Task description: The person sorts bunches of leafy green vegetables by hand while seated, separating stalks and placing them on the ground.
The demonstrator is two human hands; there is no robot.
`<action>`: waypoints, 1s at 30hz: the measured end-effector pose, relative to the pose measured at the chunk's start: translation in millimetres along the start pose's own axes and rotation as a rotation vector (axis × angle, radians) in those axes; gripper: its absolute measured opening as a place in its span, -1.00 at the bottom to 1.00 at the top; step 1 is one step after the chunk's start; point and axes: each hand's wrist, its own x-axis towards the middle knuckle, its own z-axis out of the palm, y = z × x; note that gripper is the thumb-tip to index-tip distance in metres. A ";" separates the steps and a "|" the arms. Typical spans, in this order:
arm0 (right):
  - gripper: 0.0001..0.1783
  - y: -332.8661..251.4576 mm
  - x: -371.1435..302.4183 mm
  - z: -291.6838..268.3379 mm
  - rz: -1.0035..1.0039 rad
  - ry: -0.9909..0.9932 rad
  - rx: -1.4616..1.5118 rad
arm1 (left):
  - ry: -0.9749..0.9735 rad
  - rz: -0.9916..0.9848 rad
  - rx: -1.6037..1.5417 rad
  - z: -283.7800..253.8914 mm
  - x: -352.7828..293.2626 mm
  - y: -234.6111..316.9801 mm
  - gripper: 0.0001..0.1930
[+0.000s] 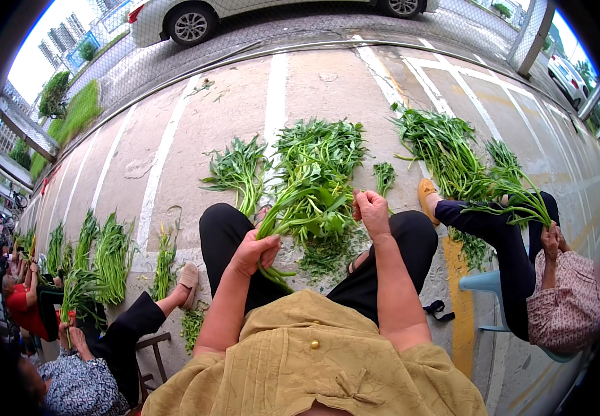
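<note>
My left hand [257, 251] is closed round a bunch of long green stems with narrow leaves [307, 201], which look like water spinach. The stem ends stick out below the fist, and the leafy tops fan out to the right, between my knees. My right hand [372, 212] is raised beside those tops, thumb and fingers pinched together; what they hold, if anything, is too small to tell. Just beyond lies a big heap of the same greens [321, 145] on the pavement. Loose leaves and bits [331, 251] are scattered below the bunch.
Smaller piles lie at the left [237, 170] and right [384, 177] of the heap. A person on a blue stool [484, 291] at my right holds greens near another pile [442, 149]. More people with greens [113, 260] sit at left. A mesh fence and white car [272, 15] stand beyond.
</note>
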 end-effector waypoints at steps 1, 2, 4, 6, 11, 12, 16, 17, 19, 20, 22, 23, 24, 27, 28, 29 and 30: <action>-0.63 -4.1 -2.8 1.7 0.057 -0.066 -0.005 | 0.006 0.001 -0.007 -0.3 -0.1 -0.7 -0.77; -0.59 -8.9 -7.3 2.3 0.115 -0.131 -0.010 | 0.013 0.002 -0.015 -0.8 -0.2 -1.6 -0.77; -0.52 -27.9 -21.5 11.0 0.261 -0.348 -0.043 | 0.042 0.022 -0.025 -6.5 4.0 -8.6 -0.79; -0.47 -21.6 -33.0 25.4 0.378 -0.579 -0.037 | 0.076 0.056 -0.009 -6.4 9.0 -13.2 -0.79; -0.39 -5.1 -51.6 66.9 0.112 -0.812 -0.064 | 0.145 0.123 0.095 27.2 20.1 -21.5 -0.72; -0.31 -9.0 -49.6 72.2 0.144 -0.924 -0.038 | 0.161 0.182 0.099 21.4 26.6 -34.4 -0.73; -0.24 -18.9 -63.7 82.4 0.050 -0.728 -0.116 | 0.235 0.248 0.124 38.7 29.6 -39.7 -0.78; -0.24 -10.4 -61.4 83.0 0.015 -0.707 -0.127 | 0.247 0.248 0.151 35.6 31.3 -42.9 -0.78; -0.25 2.9 -60.5 84.8 0.000 -0.653 -0.067 | 0.259 0.259 0.156 37.1 31.0 -43.8 -0.77; -0.26 9.1 -61.5 87.2 0.021 -0.621 0.004 | 0.260 0.271 0.133 39.8 30.9 -45.0 -0.76; -0.29 20.0 -63.9 92.8 0.052 -0.592 0.117 | 0.255 0.273 0.079 39.6 31.4 -46.2 -0.75; -0.31 25.6 -65.6 95.8 0.065 -0.595 0.159 | 0.250 0.262 0.045 35.2 32.3 -49.9 -0.75; -0.33 23.8 -66.8 98.4 0.080 -0.603 0.199 | 0.249 0.253 0.008 34.9 31.9 -48.9 -0.74; -0.46 10.8 -65.8 96.3 0.030 -0.685 0.119 | 0.249 0.302 0.069 40.5 31.5 -46.3 -0.68; -0.52 4.2 -67.9 96.3 0.004 -0.683 0.059 | 0.234 0.298 0.094 41.2 30.3 -44.0 -0.67; -0.57 -2.4 -70.2 96.4 -0.022 -0.682 -0.001 | 0.219 0.293 0.119 41.0 29.0 -41.5 -0.65; -0.62 -6.1 -71.5 95.6 -0.051 -0.675 -0.061 | 0.200 0.289 0.146 41.0 28.6 -39.3 -0.64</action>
